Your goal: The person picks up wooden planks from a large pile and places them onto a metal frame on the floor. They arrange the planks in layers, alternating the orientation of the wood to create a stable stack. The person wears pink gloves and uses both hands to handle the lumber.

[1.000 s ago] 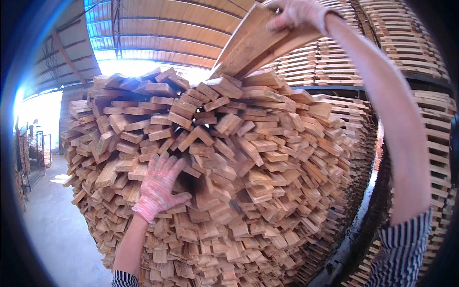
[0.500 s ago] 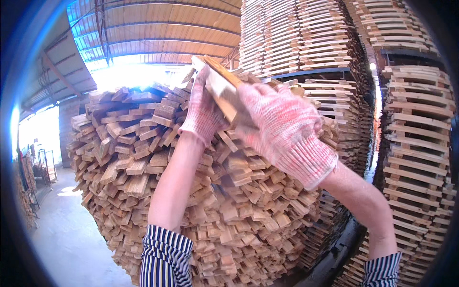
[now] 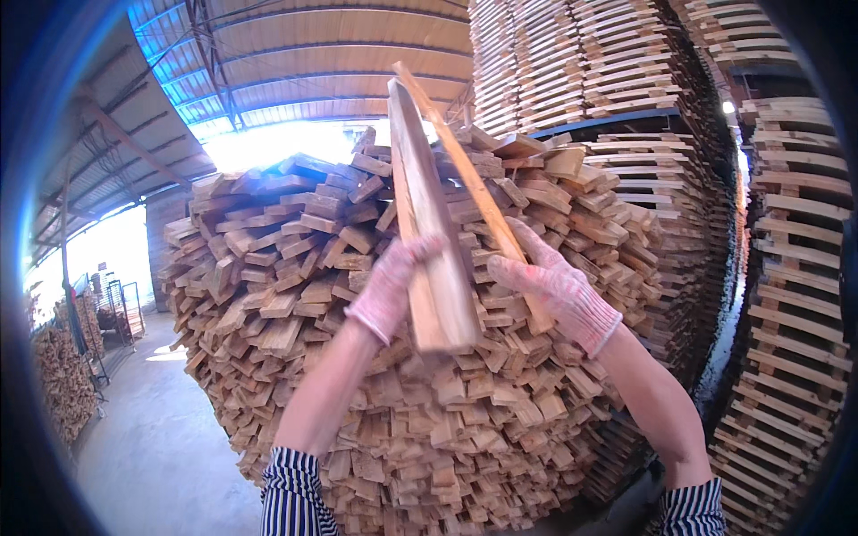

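Note:
Both my hands wear pale knit gloves with pink palms. My left hand (image 3: 391,286) presses against the left side of a wide wooden board (image 3: 429,241) that stands nearly upright in front of me. My right hand (image 3: 554,286) lies on a thinner wooden slat (image 3: 465,179) that leans behind the board, slanting up to the left. Right behind both pieces rises a large stack of short cut boards (image 3: 295,295), its ends facing me.
Tall stacks of wooden pallets (image 3: 786,268) fill the right side and the back. A corrugated metal roof (image 3: 295,54) spans overhead. A concrete floor (image 3: 152,447) runs along the left, with smaller wood piles (image 3: 67,375) and racks farther back.
The boards came down from overhead on the right to upright in front of me. My left hand left the stack and joined them. The view has shifted left.

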Demonstrator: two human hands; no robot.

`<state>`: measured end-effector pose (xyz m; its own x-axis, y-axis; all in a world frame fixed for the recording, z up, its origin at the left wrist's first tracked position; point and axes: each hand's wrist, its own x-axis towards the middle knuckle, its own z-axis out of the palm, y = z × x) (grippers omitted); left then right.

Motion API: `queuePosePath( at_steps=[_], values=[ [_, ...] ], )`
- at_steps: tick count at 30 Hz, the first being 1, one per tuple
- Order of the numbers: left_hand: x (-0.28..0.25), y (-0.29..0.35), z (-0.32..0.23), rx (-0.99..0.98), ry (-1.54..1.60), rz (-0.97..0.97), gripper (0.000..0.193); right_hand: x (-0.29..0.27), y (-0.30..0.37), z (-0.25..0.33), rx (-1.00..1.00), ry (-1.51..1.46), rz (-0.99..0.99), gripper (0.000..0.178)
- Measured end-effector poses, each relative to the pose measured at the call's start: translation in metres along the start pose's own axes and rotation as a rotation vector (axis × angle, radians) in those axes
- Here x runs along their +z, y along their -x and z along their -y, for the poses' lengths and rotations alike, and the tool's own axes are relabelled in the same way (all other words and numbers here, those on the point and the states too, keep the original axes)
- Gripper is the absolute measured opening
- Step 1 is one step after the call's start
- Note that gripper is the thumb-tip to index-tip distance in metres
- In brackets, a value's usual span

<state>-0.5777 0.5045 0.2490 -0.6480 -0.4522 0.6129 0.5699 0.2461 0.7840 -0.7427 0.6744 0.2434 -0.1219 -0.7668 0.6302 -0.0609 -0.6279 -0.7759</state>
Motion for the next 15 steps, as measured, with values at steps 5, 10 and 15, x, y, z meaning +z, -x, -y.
queuePosePath(
  at_steps=[5,10,15],
  values=[
    [0.014,-0.006,0.097,0.212,0.023,-0.169,0.076,0.004,-0.003,-0.054,0.015,0.64,0.083,0.129],
    [0.022,0.037,0.086,0.223,0.241,-0.155,0.104,0.01,0.04,-0.052,-0.037,1.047,0.142,0.14],
    [-0.011,0.065,0.055,0.34,0.269,-0.259,0.097,0.035,0.043,-0.029,-0.039,1.55,0.38,0.118]
  ],
)
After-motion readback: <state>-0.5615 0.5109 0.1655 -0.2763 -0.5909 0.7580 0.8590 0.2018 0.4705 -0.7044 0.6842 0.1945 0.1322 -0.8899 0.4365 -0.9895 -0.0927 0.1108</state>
